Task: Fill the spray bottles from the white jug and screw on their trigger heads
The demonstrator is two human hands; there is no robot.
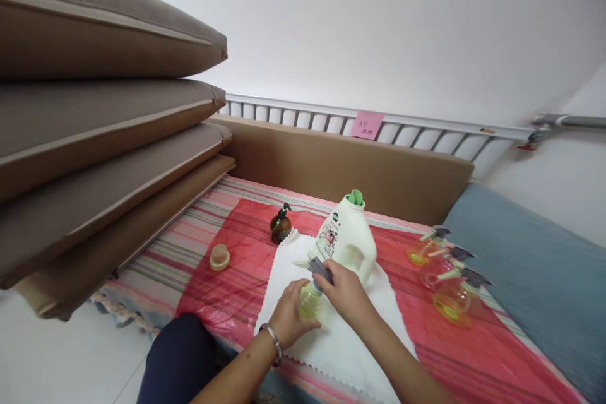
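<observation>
A small spray bottle [310, 304] with yellowish-green liquid is between my two hands, above a white cloth [331, 356]. My left hand [290, 317] is wrapped around its clear body. My right hand [344, 290] grips the grey and pale-green spray head [320, 270] at the bottle's top. Whether the head is screwed tight I cannot tell. Just behind stands a large white detergent jug [353, 230], uncapped, with a green spout insert showing in its mouth. A brown pump bottle [280, 227] with a black pump stands at the cloth's back left corner.
A translucent cap [219, 257] sits on the red plastic sheet [227, 290] at left. Several spray bottles [452, 303] holding some yellow liquid line the right side. Stacked brown cushions [108, 132] rise at left. A pink note [368, 124] hangs on the radiator behind.
</observation>
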